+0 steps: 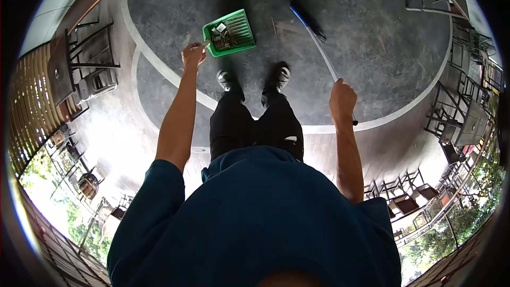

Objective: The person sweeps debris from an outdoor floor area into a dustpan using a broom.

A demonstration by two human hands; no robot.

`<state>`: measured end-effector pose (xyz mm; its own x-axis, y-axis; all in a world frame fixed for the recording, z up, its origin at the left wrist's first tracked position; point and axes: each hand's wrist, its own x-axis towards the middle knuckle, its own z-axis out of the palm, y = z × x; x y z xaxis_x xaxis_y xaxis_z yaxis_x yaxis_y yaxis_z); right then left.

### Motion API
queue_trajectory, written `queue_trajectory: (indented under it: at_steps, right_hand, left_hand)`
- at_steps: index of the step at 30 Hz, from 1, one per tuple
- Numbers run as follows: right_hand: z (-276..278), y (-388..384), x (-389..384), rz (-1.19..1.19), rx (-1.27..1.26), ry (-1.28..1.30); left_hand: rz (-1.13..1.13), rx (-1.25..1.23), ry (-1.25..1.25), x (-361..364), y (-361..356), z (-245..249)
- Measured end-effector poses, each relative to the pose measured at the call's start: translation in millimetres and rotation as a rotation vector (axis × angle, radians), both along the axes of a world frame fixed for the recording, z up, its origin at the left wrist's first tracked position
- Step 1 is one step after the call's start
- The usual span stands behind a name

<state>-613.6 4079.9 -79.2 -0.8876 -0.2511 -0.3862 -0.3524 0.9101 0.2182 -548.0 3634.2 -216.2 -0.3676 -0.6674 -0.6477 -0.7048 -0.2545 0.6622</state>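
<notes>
Green dustpan [242, 27] with scraps [222, 28] inside shows against the dark floor [377, 69], upper left of centre in the frame, its handle [206, 44] pinched by the left hand [194, 55]; right of centre, I see the right hand [343, 99] curled around a grey-handled broom [323, 55]

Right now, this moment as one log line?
left hand: holding green dustpan | right hand: gripping broom | dustpan: litter inside | broom: right of dustpan

Green dustpan [242, 27] of debris [221, 37] in the left fingers [200, 48], long-handled broom [323, 54] in the right fingers [344, 91]
</notes>
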Motion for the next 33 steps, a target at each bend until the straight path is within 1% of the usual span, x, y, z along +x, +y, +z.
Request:
queue_trajectory:
  at_steps: [5,7,10,14,17,18,20,25,28,30,33]
  right_hand:
    - [-3.7,-4.7,23.3,0.018,-0.059,-0.015]
    - [-3.0,-13.8,34.4,0.011,-0.06,-0.069]
    - [-1.4,-25.2,56.9,0.003,-0.049,-0.094]
    - [2.6,-48.4,86.4,0.068,-0.052,-0.111]
    - [7.4,-58.0,97.2,0.12,-0.03,-0.119]
    - [7.4,-56.2,101.7,0.103,-0.043,-0.131]
    - [10.3,-49.9,106.7,0.065,-0.069,-0.152]
    - [25.8,-22.5,97.9,0.121,-0.093,-0.06]
    - [49.2,-22.9,74.8,0.107,-0.025,-0.015]
    - [54.6,-31.2,53.6,0.149,-0.005,0.013]
    - [44.6,-39.8,17.9,0.234,0.031,0.038]
  left_hand:
    - [0.101,0.049,-0.012,40.2,20.9,1.9]
    - [0.106,0.045,-0.013,53.6,19.9,-0.8]
    - [0.112,0.061,-0.03,73.5,26.0,-13.6]
    - [0.178,0.113,-0.011,111.9,24.4,-27.9]
    - [0.233,0.095,-0.047,119.9,32.7,-34.9]
    - [0.241,0.105,-0.047,123.6,34.8,-35.7]
    - [0.19,0.078,-0.023,126.0,37.0,-35.5]
    - [0.104,0.052,-0.019,122.1,33.7,-29.8]
    - [0.104,0.031,-0.036,128.4,39.7,-28.3]
    - [0.111,0.014,-0.037,126.3,42.7,-30.0]
    - [0.114,-0.051,-0.053,133.1,50.4,-51.9]
